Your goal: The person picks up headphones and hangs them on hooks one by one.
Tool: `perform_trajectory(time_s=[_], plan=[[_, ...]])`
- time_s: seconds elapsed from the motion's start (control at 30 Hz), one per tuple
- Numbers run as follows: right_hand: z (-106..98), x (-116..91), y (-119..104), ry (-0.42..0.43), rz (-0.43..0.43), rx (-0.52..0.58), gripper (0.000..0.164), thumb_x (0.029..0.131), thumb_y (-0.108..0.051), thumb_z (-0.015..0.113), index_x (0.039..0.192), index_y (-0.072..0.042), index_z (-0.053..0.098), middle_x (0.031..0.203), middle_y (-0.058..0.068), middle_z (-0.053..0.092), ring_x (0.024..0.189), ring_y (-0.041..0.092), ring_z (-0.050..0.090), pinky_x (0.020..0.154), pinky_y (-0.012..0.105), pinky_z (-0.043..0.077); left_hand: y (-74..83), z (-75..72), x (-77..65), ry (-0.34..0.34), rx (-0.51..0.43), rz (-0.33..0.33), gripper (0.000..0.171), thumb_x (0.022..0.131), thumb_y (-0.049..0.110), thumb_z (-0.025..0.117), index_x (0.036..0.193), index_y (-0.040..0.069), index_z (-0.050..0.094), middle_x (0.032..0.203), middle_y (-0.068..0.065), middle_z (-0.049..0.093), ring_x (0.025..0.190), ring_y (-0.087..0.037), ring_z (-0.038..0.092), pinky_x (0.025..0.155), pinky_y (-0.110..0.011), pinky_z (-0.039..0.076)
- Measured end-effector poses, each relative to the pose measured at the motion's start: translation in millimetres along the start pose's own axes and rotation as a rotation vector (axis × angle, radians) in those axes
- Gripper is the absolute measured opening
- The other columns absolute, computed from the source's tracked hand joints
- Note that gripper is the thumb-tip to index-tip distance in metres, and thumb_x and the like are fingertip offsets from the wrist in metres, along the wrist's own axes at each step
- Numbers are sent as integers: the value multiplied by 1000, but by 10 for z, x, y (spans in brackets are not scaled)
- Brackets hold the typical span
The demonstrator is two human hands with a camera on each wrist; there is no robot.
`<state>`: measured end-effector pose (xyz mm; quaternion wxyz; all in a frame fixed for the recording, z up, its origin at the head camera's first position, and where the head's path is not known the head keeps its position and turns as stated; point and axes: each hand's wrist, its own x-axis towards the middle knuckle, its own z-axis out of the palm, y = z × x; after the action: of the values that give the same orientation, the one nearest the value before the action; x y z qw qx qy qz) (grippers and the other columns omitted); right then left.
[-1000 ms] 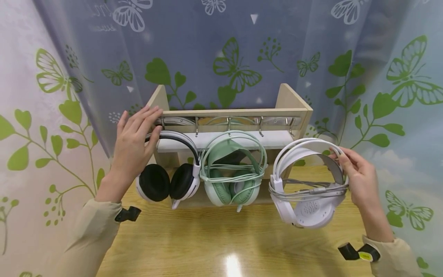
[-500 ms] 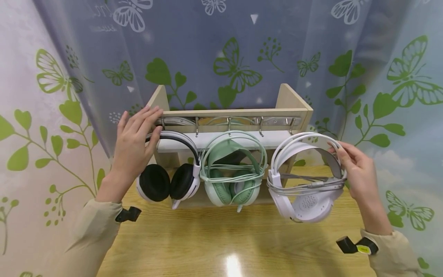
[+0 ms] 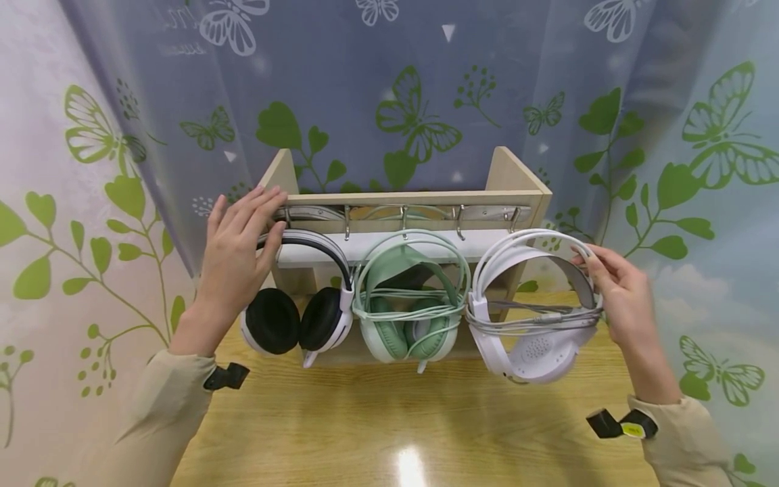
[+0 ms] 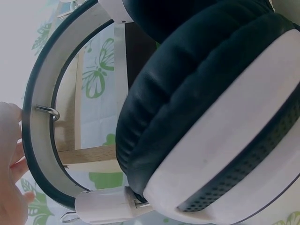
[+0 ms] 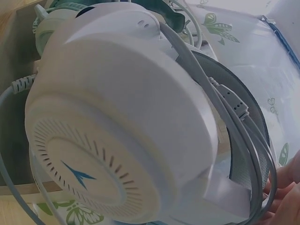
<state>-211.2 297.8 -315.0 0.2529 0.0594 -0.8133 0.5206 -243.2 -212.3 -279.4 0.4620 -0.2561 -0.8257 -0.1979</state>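
My left hand [image 3: 234,253] rests on the left end of a wooden rack [image 3: 420,199], fingers laid over its top edge and thumb reaching down by a headband. That headband belongs to white headphones with black ear pads [image 3: 272,321], hanging on the leftmost hook; their cup [image 4: 206,154] fills much of the left wrist view. Between thumb and fingers, my right hand [image 3: 623,294] holds all-white headphones [image 3: 541,355] by the right side of the headband. A grey cable [image 5: 234,136] is wound around them. They hang in front of the rack's right end, headband arch upward.
Green headphones [image 3: 391,338] with a wrapped cable hang mid-rack, close to the white pair's left side. Bare metal hooks [image 3: 460,226] stand to either side of them. Below lies a wood-grain table [image 3: 365,419]; behind is a printed curtain [image 3: 341,74].
My right hand has moved the white headphones a little left and up, toward the rack's right end. The left hand and the other headphones have stayed in place.
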Motion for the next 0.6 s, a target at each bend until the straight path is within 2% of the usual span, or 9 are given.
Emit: perform_trajectory(time_s=[0.2,0.4,0.6], plan=[[6,35,26,-3,27,11,30,107,-21,53,131,-11,68,96,-26,68,85,-1,56,69,13,43,3,4,1,7,-1,0,41,101,13,63,141,8,60,145,-11,58,141,-29,46,124,-54,13],[17,70,58,-11,37,35,28,107,-20,53,129,-12,68,96,-25,68,88,-1,56,71,12,42,9,14,4,18,-4,-1,40,100,13,63,140,8,61,144,-10,59,140,-29,47,123,-54,14],[33,99,72,-32,40,58,26,106,-21,54,125,-15,71,94,-25,67,81,2,52,67,14,41,12,21,6,20,-4,-2,40,101,13,62,140,8,61,144,-10,59,140,-29,47,124,-53,14]])
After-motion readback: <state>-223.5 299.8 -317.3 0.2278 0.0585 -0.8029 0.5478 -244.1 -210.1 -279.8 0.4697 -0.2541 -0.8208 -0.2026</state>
